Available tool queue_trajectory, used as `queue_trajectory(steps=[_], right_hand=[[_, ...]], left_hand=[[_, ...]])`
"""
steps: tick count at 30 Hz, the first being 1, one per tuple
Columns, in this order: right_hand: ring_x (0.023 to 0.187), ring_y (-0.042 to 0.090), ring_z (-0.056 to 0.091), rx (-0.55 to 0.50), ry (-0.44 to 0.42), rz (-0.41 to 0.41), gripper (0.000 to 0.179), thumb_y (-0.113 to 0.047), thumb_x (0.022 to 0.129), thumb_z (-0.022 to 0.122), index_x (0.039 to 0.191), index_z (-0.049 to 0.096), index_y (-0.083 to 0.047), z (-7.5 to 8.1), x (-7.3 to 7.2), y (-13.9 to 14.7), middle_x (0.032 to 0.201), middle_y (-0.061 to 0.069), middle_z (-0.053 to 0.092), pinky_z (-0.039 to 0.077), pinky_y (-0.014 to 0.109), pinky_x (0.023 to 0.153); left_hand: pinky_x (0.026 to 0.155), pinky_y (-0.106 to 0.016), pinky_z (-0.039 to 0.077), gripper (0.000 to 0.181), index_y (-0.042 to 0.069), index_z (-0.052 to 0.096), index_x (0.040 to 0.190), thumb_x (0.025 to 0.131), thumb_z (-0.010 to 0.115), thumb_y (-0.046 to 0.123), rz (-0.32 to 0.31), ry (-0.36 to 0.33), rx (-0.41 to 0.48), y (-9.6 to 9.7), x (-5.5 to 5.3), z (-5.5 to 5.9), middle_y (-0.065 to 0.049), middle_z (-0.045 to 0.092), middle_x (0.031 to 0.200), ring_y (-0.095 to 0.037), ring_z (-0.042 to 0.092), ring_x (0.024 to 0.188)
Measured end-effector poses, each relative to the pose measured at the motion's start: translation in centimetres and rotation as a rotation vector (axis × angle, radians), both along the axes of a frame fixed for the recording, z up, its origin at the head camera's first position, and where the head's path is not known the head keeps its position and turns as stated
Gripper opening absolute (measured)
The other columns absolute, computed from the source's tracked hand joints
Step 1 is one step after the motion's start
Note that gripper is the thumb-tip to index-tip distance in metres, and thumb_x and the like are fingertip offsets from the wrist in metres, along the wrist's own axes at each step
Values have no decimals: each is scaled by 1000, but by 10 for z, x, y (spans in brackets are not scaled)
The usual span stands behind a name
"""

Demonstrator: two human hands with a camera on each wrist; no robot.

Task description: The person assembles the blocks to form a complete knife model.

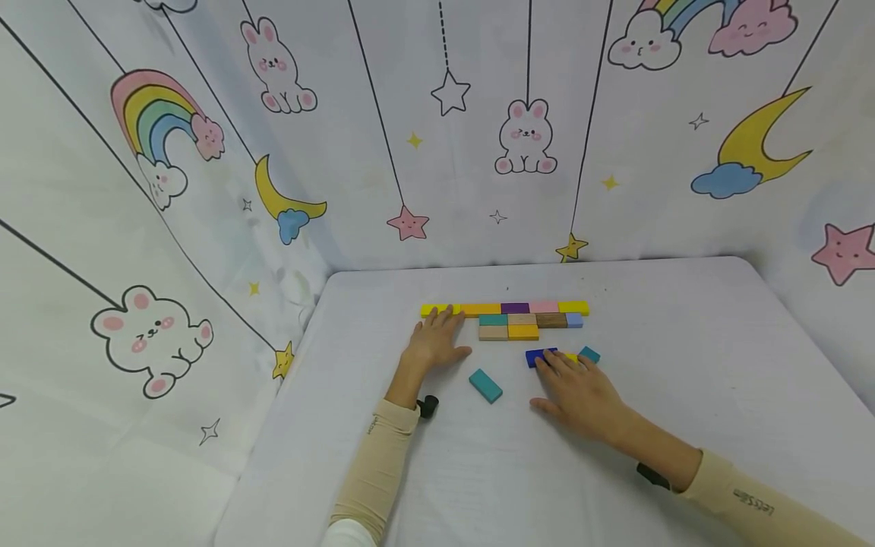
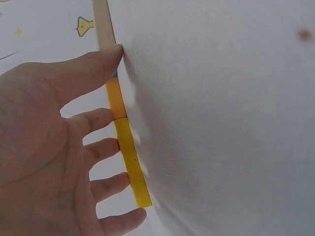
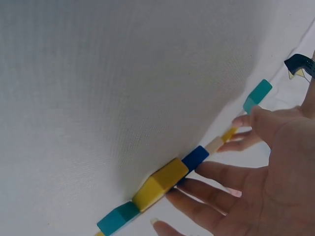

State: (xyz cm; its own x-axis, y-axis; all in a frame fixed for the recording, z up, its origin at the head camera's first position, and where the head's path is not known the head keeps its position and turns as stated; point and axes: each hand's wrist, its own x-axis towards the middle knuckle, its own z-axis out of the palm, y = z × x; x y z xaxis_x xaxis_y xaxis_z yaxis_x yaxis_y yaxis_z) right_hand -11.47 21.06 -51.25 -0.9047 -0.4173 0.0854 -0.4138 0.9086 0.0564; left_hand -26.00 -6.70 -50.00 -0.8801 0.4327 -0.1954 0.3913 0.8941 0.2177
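Note:
My left hand [image 1: 432, 343] lies palm down at the left end of a row of flat wooden blocks. Its spread fingers touch the yellow block [image 2: 133, 162] there, beside an orange block [image 1: 481, 310]. My right hand [image 1: 584, 395] reaches over loose blocks nearer to me, fingers extended and thumb apart. Its fingertips are at a dark blue block [image 1: 532, 358] and a yellow block [image 3: 160, 184], partly hidden under the fingers in the head view. A teal block [image 1: 590, 355] sits just beyond that yellow one. Another teal block [image 1: 485, 386] lies at an angle between the hands.
Behind the hands, the back row continues with purple [image 1: 515, 308], pink [image 1: 544, 307] and yellow blocks. Shorter rows in front hold teal, wood-toned, light blue [image 1: 574, 320] and orange blocks. A white cloth covers the table [image 1: 369, 327]; a printed curtain [image 1: 465, 175] hangs behind it.

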Motion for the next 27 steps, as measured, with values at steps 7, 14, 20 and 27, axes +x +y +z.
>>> queue_trajectory(steps=[7,14,20,27], right_hand=[[139,38,53,-30,-6,-15,77,-61,96,66,145,60,-2,-1,-1,1,150,21,57,41,64,113],[140,42,51,-49,-28,-55,77,-58,96,68,146,59,0,2,-2,4,150,24,55,40,69,112],[141,42,51,-36,-19,-57,77,-58,97,67,146,58,0,3,-3,7,151,24,54,40,69,111],[140,42,51,-41,-15,-71,77,-57,96,69,146,58,0,3,-5,10,150,25,55,41,70,110]], left_hand=[[124,-63,23,78,22,33,165,101,64,51,8,7,-1,0,-1,-2,-8,22,173,-39,16,159],[124,-63,23,78,22,33,165,100,65,51,8,5,4,0,-1,-4,-8,21,173,-39,16,159],[124,-63,22,78,21,33,165,100,65,50,7,1,10,0,-1,-3,-8,21,174,-39,15,159],[124,-63,23,78,21,34,165,100,65,50,8,3,7,-1,-2,-3,-8,21,174,-39,15,159]])
